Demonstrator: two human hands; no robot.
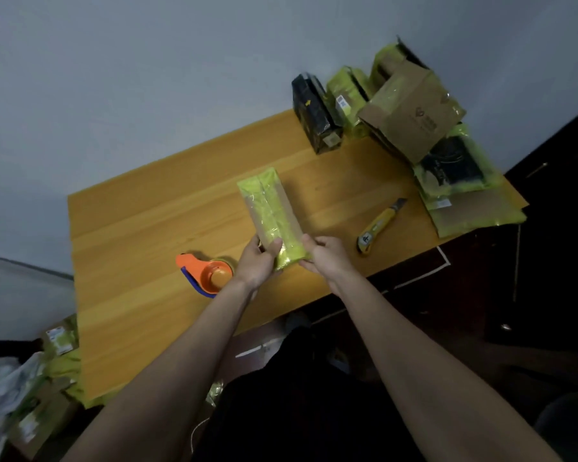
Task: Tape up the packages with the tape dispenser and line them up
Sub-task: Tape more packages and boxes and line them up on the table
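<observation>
At the centre of the frame both hands hold a long yellow-green taped package point(271, 211) by its near end, over the wooden bench point(141, 235). The left hand point(259, 261) grips that end with its thumb curled over the top face, and the right hand point(324, 256) pinches the right edge with bent fingers. Just left of the left hand, an orange tape dispenser point(205, 273) with a blue handle lies on the bench. To the right of the package lies a yellow utility knife point(379, 226), apart from it. In the upper right, a black box point(316, 116) stands upright beside a pile of yellow-green taped packages point(447, 161) and a cardboard box point(414, 115).
</observation>
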